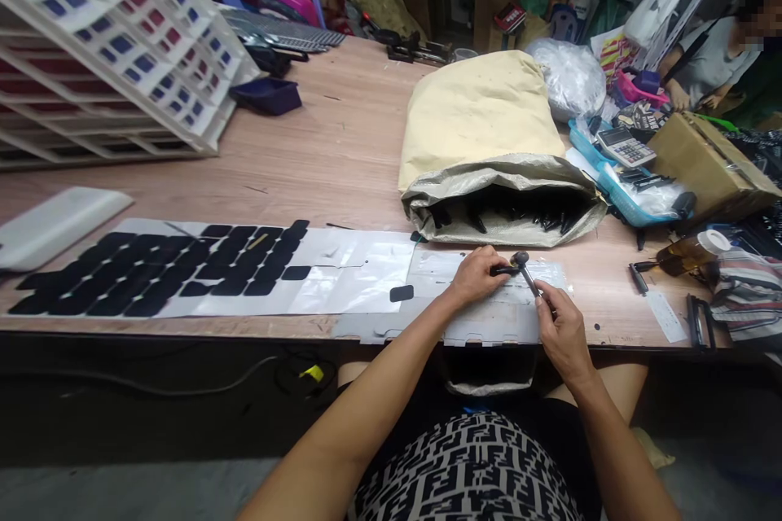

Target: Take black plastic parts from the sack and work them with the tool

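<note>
My left hand [478,277] is closed in a pinch on a small black part [504,269] pressed down on a pale metal sheet [489,317] at the table's near edge. My right hand [559,330] grips the handle of a small hammer [524,267], whose round head rests right beside the black part. A single black pad [401,293] lies just left of my hands. Further left, a white backing sheet [201,264] carries several rows of black pads.
An open woven sack [494,155] holding black parts lies just behind my hands. A white slotted rack [110,41] leans at the far left. A blue tray with a calculator [623,148], a cardboard box [709,163] and a bottle [693,248] crowd the right. Another person [721,57] sits at the far right.
</note>
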Tool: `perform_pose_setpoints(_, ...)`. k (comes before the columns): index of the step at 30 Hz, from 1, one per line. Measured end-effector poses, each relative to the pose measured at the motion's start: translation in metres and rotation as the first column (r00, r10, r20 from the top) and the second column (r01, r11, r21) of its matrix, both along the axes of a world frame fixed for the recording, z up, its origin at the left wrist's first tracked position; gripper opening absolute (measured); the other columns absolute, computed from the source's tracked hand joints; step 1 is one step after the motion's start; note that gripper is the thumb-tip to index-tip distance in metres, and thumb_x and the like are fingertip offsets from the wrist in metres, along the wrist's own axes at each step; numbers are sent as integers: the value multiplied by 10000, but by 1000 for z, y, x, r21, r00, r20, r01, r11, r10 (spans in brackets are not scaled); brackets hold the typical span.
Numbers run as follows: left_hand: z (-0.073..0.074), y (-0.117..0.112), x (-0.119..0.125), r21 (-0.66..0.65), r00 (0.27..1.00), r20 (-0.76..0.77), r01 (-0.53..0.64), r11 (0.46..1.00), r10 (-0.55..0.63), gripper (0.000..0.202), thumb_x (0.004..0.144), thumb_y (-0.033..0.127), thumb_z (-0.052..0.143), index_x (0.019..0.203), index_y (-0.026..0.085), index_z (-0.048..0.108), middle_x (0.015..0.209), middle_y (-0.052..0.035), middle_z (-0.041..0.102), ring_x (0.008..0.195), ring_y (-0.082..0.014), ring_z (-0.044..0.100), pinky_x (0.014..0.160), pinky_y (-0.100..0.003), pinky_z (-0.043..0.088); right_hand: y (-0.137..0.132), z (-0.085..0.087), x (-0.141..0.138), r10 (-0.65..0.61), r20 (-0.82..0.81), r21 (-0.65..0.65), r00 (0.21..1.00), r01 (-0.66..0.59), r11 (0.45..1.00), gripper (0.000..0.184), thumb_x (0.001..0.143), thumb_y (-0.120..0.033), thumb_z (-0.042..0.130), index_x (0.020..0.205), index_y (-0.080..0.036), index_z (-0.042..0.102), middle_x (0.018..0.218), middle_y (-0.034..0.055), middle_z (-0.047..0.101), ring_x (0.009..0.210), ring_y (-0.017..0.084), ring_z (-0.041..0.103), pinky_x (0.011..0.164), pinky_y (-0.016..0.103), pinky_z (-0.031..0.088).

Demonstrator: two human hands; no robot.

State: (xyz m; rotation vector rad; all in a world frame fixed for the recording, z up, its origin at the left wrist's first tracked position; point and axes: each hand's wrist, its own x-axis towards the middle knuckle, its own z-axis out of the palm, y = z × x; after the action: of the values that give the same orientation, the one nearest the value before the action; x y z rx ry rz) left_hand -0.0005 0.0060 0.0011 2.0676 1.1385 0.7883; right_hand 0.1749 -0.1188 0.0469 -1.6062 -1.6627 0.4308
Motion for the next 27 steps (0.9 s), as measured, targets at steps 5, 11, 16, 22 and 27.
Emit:
perform_pose_setpoints(5,5,2,-2,-51,999,31,42,998,-40,60,767,216,710,820,220,736,836,-3,582,858,-177,555,775,-299,439,2,-4,-9,51,31,-24,998,-51,998,320,951,-232,473,1207,-208,663,1093,87,700,1023,205,652,928,359,520)
perform_pose_setpoints(11,7,1,-1,-82,1000,11,11,997,-10,194,753,224,710,942,221,754,854,-9,599,911,-199,574,806,-317,444,32,-5,13,-142,188,101,972,124,987,340,941,-225,457,1209,-208,665,1051,80,687,973,206,622,872,332,491)
perform_pose_setpoints(16,7,3,-1,-66,1000,-12,5,998,-6,191,753,227,702,940,226,742,878,-15,622,922,-210,581,806,-325,456,64,-23,31,-367,526,222,767,293,930,350,928,-182,435,1172,-195,686,908,90,631,859,225,530,761,333,405)
perform_pose_setpoints(22,20,-20,-9,-109,980,189,91,990,-69,219,793,286,685,995,201,692,965,-30,693,864,-184,609,786,-304,484,66,-31,29,-375,642,243,669,287,927,328,921,-173,458,1179,-189,661,903,90,588,832,221,476,690,327,333)
perform_pose_setpoints(27,22,-111,-20,-207,857,257,500,841,-447,266,876,366,622,1093,228,688,939,-25,718,794,-159,642,741,-262,495,64,-29,27,-362,653,209,665,302,930,331,926,-176,452,1199,-191,639,926,87,580,857,226,475,693,326,327)
